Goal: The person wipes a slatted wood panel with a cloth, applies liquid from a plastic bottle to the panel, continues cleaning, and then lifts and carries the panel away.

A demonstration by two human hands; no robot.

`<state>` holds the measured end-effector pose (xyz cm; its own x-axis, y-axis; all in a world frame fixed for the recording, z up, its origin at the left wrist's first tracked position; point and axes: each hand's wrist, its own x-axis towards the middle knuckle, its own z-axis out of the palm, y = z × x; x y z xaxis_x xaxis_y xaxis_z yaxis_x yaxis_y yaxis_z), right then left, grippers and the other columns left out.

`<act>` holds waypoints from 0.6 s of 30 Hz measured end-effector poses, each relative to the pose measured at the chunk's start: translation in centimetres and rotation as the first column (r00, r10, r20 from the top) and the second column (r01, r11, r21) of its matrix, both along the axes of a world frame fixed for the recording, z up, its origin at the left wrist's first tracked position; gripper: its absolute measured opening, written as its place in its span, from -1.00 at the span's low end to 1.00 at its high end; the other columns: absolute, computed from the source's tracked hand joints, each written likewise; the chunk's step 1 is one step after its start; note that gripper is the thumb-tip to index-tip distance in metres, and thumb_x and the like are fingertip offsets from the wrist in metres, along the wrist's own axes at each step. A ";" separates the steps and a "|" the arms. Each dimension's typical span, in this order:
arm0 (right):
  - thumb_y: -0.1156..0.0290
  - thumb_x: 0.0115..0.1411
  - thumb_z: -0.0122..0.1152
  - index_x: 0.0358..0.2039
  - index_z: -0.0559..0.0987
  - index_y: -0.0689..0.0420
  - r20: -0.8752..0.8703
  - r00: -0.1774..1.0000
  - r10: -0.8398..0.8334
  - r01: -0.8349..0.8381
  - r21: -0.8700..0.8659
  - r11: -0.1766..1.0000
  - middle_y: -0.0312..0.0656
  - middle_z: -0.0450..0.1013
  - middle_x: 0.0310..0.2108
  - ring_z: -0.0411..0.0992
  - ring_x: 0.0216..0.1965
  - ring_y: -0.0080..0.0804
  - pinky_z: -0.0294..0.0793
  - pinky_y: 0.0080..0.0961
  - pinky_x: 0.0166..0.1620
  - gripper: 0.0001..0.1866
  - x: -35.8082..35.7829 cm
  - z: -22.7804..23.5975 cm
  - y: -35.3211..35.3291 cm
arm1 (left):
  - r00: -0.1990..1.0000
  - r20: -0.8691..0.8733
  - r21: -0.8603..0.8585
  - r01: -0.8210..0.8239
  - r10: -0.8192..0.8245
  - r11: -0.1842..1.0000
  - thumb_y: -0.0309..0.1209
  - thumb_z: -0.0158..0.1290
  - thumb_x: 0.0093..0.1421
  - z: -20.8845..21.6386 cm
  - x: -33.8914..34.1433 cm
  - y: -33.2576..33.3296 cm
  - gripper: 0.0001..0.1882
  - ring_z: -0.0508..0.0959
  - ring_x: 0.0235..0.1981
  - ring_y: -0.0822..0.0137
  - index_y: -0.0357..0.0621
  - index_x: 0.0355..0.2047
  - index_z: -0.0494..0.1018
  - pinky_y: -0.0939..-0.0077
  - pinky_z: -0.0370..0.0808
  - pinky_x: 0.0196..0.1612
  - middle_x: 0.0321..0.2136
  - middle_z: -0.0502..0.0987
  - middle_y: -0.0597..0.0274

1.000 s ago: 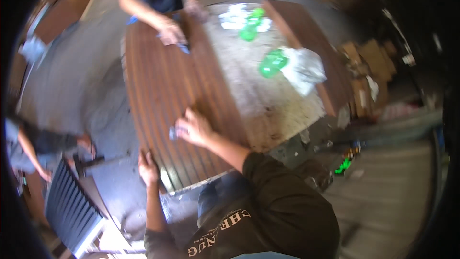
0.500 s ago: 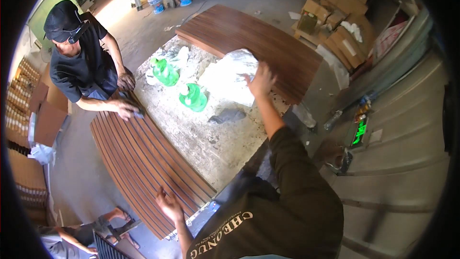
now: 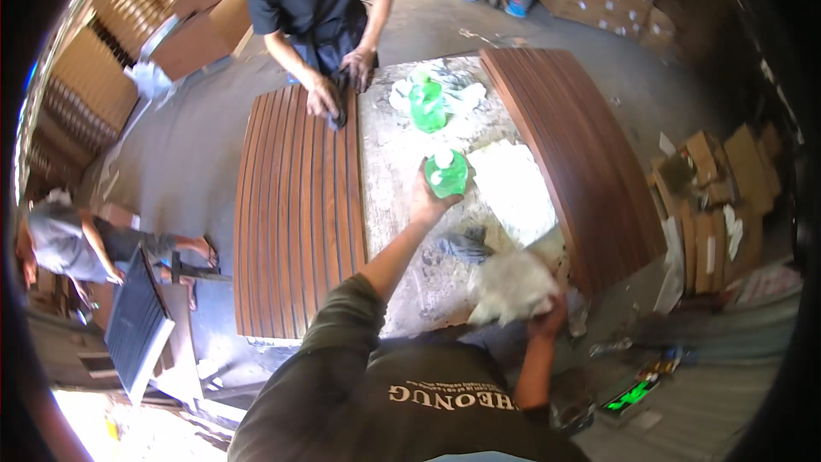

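My left hand [image 3: 426, 204] is wrapped round the lower side of a green bottle with a white top [image 3: 446, 174], which stands on the worn, spotted tabletop [image 3: 419, 278]. In my right hand [image 3: 550, 318] is a whitish cloth [image 3: 511, 285], bunched, blurred and held near the table's front edge. Another white cloth [image 3: 517, 192] lies spread on the table between the bottle and a smooth brown panel [image 3: 590, 162]. Near my left forearm rests a crumpled grey cloth [image 3: 466, 245]. A slatted brown panel [image 3: 295, 222] lies along the table's left side.
Across the table a co-worker [image 3: 321, 8] presses a dark cloth [image 3: 339, 103] on the slatted panel. A second green bottle [image 3: 426, 107] stands beside white rags [image 3: 462, 92]. At left another person [image 3: 73, 239] holds a dark ribbed panel [image 3: 137, 325]. Cardboard boxes [image 3: 710, 205] are piled at right.
My left hand has moved from above the slatted panel to the green bottle. My right hand has drawn back toward me, now holding a white cloth. The view has turned left.
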<state>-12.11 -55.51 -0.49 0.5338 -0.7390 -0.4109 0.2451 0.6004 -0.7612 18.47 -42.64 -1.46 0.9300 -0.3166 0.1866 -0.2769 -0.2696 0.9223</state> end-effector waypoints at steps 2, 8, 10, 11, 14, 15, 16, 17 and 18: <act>0.09 0.12 -0.06 -0.07 0.44 0.17 -0.181 0.983 0.015 -0.034 -0.100 0.994 -0.10 0.38 -0.05 0.32 0.02 -0.14 0.33 -0.15 0.04 -0.52 -4.1 -1.4 1.0 | 0.996 0.013 -0.094 -0.090 0.092 0.991 -0.25 0.40 -0.29 1.2 -0.8 -1.0 0.05 0.46 -0.02 0.15 -0.28 0.18 0.08 0.38 0.38 0.07 -0.04 0.44 0.00; -0.07 0.15 -0.16 0.06 0.34 0.28 0.050 0.989 0.137 -0.145 0.302 0.942 0.00 0.29 0.09 0.25 0.11 -0.03 0.26 -0.10 0.12 -0.31 -6.4 2.1 5.6 | 0.973 -0.170 -0.055 -0.171 0.159 0.984 -0.22 0.37 -0.24 0.9 -1.2 -0.8 -0.17 0.52 -0.12 0.21 -0.08 0.06 0.24 0.38 0.43 -0.03 -0.13 0.51 0.11; -0.07 0.15 -0.17 0.07 0.34 0.29 0.014 0.978 0.208 -0.203 0.302 0.931 0.01 0.28 0.09 0.25 0.11 -0.03 0.26 -0.10 0.12 -0.31 -7.0 0.7 6.0 | 0.969 -0.233 -0.476 -0.182 0.076 0.860 -0.29 0.38 -0.23 -0.7 -1.3 0.9 -0.22 0.51 -0.13 0.27 -0.17 0.01 0.28 0.41 0.42 -0.03 -0.16 0.51 0.13; -0.07 0.15 -0.17 0.07 0.34 0.29 0.012 0.972 0.234 -0.227 0.304 0.925 0.02 0.28 0.09 0.25 0.11 -0.03 0.26 -0.09 0.12 -0.30 -7.2 0.2 6.1 | 0.965 -0.244 -0.472 -0.208 0.099 0.857 -0.29 0.38 -0.23 0.3 -2.3 2.5 -0.22 0.51 -0.13 0.27 -0.17 0.01 0.28 0.41 0.42 -0.03 -0.16 0.51 0.13; -0.07 0.15 -0.18 0.08 0.33 0.30 0.044 0.939 0.342 -0.336 0.328 0.883 0.03 0.28 0.09 0.25 0.11 -0.03 0.26 -0.09 0.12 -0.30 -5.5 -1.2 5.6 | 0.957 -0.234 -0.278 -0.237 0.174 0.931 -0.35 0.39 -0.24 3.8 -5.9 10.0 -0.23 0.50 -0.14 0.32 -0.24 -0.01 0.29 0.45 0.42 -0.02 -0.19 0.50 0.16; -0.07 0.15 -0.18 0.08 0.33 0.30 0.064 0.922 0.383 -0.381 0.331 0.863 0.04 0.28 0.09 0.25 0.12 -0.03 0.26 -0.09 0.12 -0.29 -4.5 -1.6 5.4 | 0.949 -0.254 -0.282 -0.258 0.187 0.924 -0.35 0.40 -0.24 4.4 -7.1 12.6 -0.23 0.50 -0.14 0.33 -0.25 -0.01 0.29 0.46 0.41 -0.02 -0.19 0.50 0.15; -0.07 0.15 -0.18 0.09 0.33 0.30 0.090 0.901 0.425 -0.429 0.333 0.840 0.04 0.28 0.09 0.25 0.12 -0.03 0.27 -0.09 0.12 -0.29 -3.3 -2.2 5.2 | 0.942 -0.256 -0.320 -0.295 0.217 0.900 -0.37 0.39 -0.24 5.1 -8.5 15.1 -0.24 0.49 -0.13 0.33 -0.26 -0.01 0.29 0.43 0.42 -0.01 -0.19 0.50 0.15; -0.07 0.15 -0.18 0.09 0.32 0.30 0.118 0.877 0.466 -0.477 0.340 0.811 0.05 0.28 0.09 0.25 0.12 -0.03 0.27 -0.09 0.12 -0.29 -2.1 -2.8 5.1 | 0.925 -0.305 -0.378 -0.334 0.225 0.863 -0.41 0.37 -0.22 6.0 -10.4 17.6 -0.25 0.49 -0.13 0.31 -0.25 0.00 0.28 0.40 0.42 0.00 -0.17 0.48 0.16; -0.07 0.14 -0.19 0.09 0.32 0.31 0.156 0.846 0.511 -0.531 0.341 0.776 0.06 0.28 0.09 0.25 0.12 -0.03 0.27 -0.09 0.12 -0.29 -0.6 -3.2 5.0 | 0.910 -0.327 -0.423 -0.382 0.255 0.822 -0.46 0.34 -0.18 6.1 -12.1 20.3 -0.28 0.49 -0.12 0.30 -0.24 0.01 0.27 0.37 0.42 0.01 -0.15 0.47 0.17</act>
